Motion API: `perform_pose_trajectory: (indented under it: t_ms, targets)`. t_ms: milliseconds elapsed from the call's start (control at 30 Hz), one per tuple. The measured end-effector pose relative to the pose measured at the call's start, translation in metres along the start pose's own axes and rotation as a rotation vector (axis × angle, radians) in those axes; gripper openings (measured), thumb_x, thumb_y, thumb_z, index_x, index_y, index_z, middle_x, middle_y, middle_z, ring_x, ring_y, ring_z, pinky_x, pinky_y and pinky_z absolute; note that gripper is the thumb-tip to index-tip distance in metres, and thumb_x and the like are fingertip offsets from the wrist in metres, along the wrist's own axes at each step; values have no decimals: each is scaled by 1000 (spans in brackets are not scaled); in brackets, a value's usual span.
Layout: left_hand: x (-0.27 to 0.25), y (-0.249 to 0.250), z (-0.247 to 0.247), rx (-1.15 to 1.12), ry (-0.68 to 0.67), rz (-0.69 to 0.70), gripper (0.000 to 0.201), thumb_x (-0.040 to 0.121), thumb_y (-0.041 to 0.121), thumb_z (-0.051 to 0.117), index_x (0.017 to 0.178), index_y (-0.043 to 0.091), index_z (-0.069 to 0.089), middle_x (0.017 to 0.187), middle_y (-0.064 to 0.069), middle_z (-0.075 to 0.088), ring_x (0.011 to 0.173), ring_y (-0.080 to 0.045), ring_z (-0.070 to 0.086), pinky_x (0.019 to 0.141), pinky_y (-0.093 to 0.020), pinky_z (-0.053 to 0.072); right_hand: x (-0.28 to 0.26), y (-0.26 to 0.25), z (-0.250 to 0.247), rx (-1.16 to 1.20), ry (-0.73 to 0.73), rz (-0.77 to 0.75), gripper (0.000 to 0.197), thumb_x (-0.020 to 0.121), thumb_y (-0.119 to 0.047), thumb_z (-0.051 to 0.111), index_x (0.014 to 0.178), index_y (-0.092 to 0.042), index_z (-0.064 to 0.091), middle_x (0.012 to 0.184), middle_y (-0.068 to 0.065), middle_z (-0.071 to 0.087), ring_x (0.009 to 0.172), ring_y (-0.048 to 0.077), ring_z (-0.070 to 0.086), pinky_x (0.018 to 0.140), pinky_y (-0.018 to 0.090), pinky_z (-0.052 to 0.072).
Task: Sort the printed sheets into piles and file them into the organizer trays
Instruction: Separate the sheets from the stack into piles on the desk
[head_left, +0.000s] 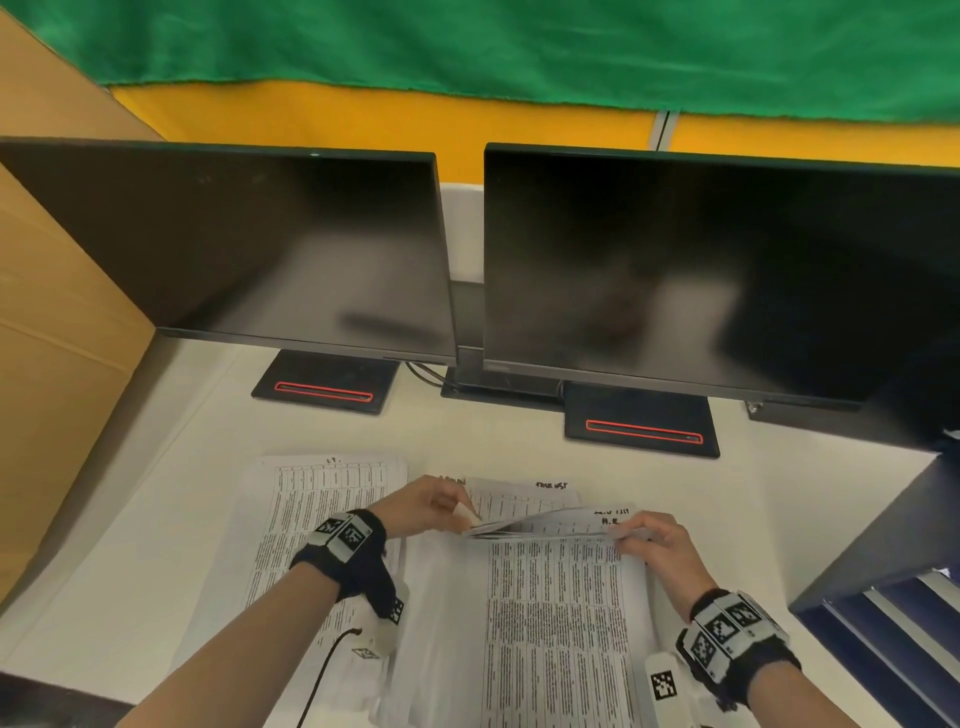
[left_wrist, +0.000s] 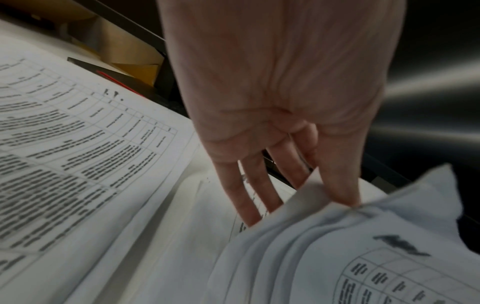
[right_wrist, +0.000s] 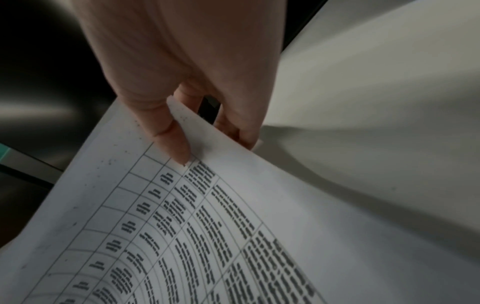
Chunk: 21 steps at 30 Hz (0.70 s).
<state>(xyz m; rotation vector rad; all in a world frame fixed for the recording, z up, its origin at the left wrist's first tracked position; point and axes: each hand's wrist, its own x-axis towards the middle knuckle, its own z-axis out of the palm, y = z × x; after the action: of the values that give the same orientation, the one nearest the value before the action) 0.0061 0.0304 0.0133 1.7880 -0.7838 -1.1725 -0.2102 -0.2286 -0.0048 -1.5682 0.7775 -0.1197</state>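
Nearest the person, a stack of printed sheets (head_left: 556, 623) lay on the white desk (head_left: 166, 499), each white page covered with a ruled table of small dark text in columns, with short handwritten marks at the top margins. The far edge of several sheets was lifted off the stack and fanned. The left hand (head_left: 423, 506) pinched the left corner of that lifted bundle, thumb under and fingers curled over it; in the left wrist view the corner was crumpled against the fingertips (left_wrist: 345, 197). The right hand (head_left: 657, 543) pinched the right corner, thumb on top of the page and fingers closed beneath it, as the right wrist view showed (right_wrist: 179, 148). Both wrists wore black bands with square coded markers.

Left of the stack lay a second pile (head_left: 311, 499) of the same kind of sheets, flat on the desk, just beside the first. That made two piles; the number of sheets in each could not be told.

At the right edge stood a dark blue organizer (head_left: 883, 587) with slanted trays. Farther back stood two dark monitors (head_left: 249, 249), each base bearing one red outlined slot.
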Motion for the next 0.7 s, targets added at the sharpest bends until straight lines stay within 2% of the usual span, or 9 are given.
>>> perform_pose_trajectory:
  t_ms: [100,200,267,333,400,467,533,633,700]
  targets:
    - [-3,0,2,2,-43,-81,36,73,37,71,98,10,68,118,-7,65,110,-25,60,94,-39,47,2,-2,2,0,-17,9,12,76,14,63,83,7,70,96,15,65,90,17,57,74,14,40]
    - [-2,6,3,-43,78,-189,41,85,56,49,92,20,68,107,-1,65,99,-17,58,88,-30,47,3,0,2,13,-26,19,11,77,13,63,77,5,70,92,16,72,94,26,61,74,20,43]
    - [3,5,3,-38,230,-215,32,95,41,43,92,19,65,99,-8,60,89,-20,57,87,-36,50,3,1,1,24,-26,17,13,76,14,63,75,3,71,89,14,73,94,27,62,76,22,43]
    - [8,3,4,95,343,-215,16,96,15,40,103,17,55,91,-12,55,77,-23,57,79,-39,55,3,2,1,27,-37,11,16,75,13,64,73,-1,72,92,15,74,96,27,63,81,25,45]
    - [12,3,4,328,360,-227,29,92,4,40,116,17,48,92,-9,49,76,-26,57,73,-39,57,4,3,0,21,-50,11,15,76,12,64,74,1,73,96,16,74,98,27,64,85,26,46]
    - [15,5,4,633,379,-248,32,89,7,47,120,15,51,110,-10,42,88,-30,58,80,-35,54,4,3,-1,25,-51,15,13,76,13,64,75,3,72,97,17,74,99,27,64,83,25,46]
    - [17,5,1,834,439,-210,24,88,14,54,112,11,59,116,-10,42,94,-28,58,82,-33,50,3,3,-1,38,-49,12,15,76,13,64,74,0,72,97,16,74,99,27,64,80,24,45]
    - [18,12,-4,1012,505,-62,16,89,22,56,94,10,65,102,-8,55,92,-26,56,71,-32,43,1,2,-2,47,-45,9,19,76,12,63,72,-4,71,97,16,73,98,26,63,79,23,44]
    - [18,17,-7,1126,538,72,8,83,20,64,78,13,66,82,-5,62,78,-25,57,63,-31,41,3,2,-4,50,-41,14,21,75,12,64,68,-7,71,96,17,73,99,27,63,85,27,45]
